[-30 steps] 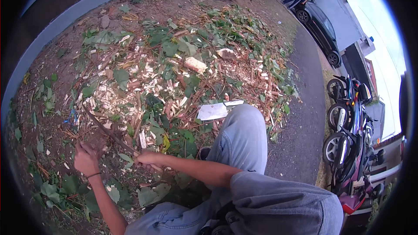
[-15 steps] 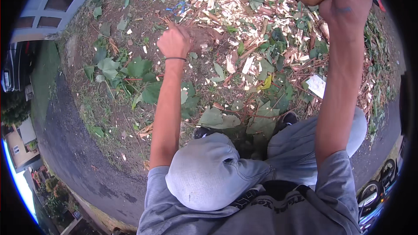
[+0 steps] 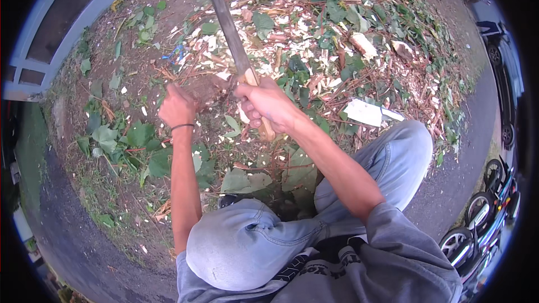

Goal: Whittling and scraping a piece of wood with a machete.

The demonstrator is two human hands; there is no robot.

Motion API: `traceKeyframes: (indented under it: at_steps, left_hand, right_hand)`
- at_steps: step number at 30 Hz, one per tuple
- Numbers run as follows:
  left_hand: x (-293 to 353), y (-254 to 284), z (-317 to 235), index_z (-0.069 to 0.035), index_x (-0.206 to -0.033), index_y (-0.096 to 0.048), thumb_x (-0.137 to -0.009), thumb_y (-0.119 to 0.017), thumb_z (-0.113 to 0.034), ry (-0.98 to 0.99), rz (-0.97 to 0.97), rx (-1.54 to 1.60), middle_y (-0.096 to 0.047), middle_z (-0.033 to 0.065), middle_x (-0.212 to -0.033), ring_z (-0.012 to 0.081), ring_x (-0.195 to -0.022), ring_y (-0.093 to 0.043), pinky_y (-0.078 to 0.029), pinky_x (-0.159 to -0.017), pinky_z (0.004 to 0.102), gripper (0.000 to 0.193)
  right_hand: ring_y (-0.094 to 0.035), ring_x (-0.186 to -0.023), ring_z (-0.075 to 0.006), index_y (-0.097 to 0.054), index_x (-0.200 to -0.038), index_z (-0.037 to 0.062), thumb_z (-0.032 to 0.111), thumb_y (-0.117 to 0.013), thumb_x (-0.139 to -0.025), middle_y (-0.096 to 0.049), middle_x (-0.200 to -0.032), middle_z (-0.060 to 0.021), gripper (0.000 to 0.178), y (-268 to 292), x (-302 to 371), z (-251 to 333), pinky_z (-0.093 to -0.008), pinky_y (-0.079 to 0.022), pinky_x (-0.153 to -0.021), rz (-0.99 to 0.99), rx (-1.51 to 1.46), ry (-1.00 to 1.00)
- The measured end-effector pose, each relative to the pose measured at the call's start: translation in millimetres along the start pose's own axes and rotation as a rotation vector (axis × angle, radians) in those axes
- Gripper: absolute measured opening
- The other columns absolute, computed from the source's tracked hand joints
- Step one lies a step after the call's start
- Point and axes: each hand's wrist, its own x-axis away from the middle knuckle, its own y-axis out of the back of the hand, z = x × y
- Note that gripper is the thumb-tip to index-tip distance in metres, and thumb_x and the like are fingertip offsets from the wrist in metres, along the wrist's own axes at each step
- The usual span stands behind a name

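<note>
My right hand (image 3: 268,104) is wrapped round the pale wooden handle of a machete (image 3: 229,25). Its long dark blade points up and away, toward the far edge of the view. To its left, my left hand (image 3: 177,106) is closed in a fist low over the soil, a dark band on the wrist. Thin brown twigs show just beyond its knuckles; whatever the fist grips is hidden. A brown woody patch (image 3: 213,87) lies between the two hands. Pale wood chips (image 3: 295,22) are scattered beyond them.
A cleaver (image 3: 365,113) lies on the ground by my right knee. Broad green leaves (image 3: 140,134) lie left and in front of me. Chopped wood pieces (image 3: 364,46) sit at the far right. Bicycles (image 3: 480,210) stand at the right edge, a grey-blue frame (image 3: 48,28) at the far left.
My right hand has swung down and inward from the upper right, bringing the machete blade into view. My left hand keeps its fist by the twigs. The whole view has shifted rightward.
</note>
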Motion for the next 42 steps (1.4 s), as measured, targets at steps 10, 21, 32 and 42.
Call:
traceKeyframes:
  at_steps: [10, 21, 32, 42]
  left_hand:
    - [-38.3, -27.9, 45.3, -0.011, -0.095, -0.07, -0.096, -0.045, -0.035, 0.03, 0.007, -0.061, -0.068, 0.0186, -0.074, 0.0393, -0.066, -0.065, -0.051, -0.055, 0.0508, 0.035]
    - [-60.1, -30.3, 17.7, -0.011, -0.089, -0.07, -0.094, -0.046, -0.036, 0.034, 0.036, -0.034, -0.066, 0.0205, -0.069, 0.0401, -0.063, -0.065, -0.051, -0.055, 0.0514, 0.035]
    - [-64.0, -22.9, 31.1, -0.009, -0.09, -0.07, -0.095, -0.044, -0.035, 0.059, 0.071, 0.029, -0.066, 0.0217, -0.072, 0.0412, -0.068, -0.065, -0.05, -0.06, 0.0528, 0.036]
    - [-57.7, -19.0, 31.5, -0.005, -0.092, -0.067, -0.096, -0.043, -0.033, 0.051, 0.035, 0.065, -0.066, 0.0221, -0.074, 0.0425, -0.07, -0.064, -0.049, -0.06, 0.0541, 0.036]
  right_hand:
    - [-0.041, -0.054, -0.009, -0.051, -0.081, -0.002, 0.014, -0.056, -0.091, -0.042, -0.057, -0.0005, 0.02, -13.5, -54.3, -21.1, -0.0327, -0.033, -0.049, -0.393, 0.135, 0.946]
    - [-0.037, -0.04, -0.0071, -0.042, -0.071, 0.0094, 0.013, -0.052, -0.084, -0.038, -0.053, 0.0039, 0.016, 19.6, -54.1, -72.4, -0.025, -0.034, -0.036, 0.282, -0.206, -0.465]
    - [-0.039, -0.045, -0.008, -0.046, -0.074, 0.004, 0.018, -0.055, -0.09, -0.044, -0.056, 0.0017, 0.024, -12.0, -43.2, 64.8, -0.029, -0.032, -0.042, -0.481, -0.104, 1.064]
    - [-0.048, -0.038, -0.0186, -0.046, -0.065, 0.0002, 0.013, -0.055, -0.077, -0.048, -0.053, -0.0066, 0.02, -0.1, -40.6, -182.0, -0.036, -0.038, -0.034, -0.048, 0.29, -0.206]
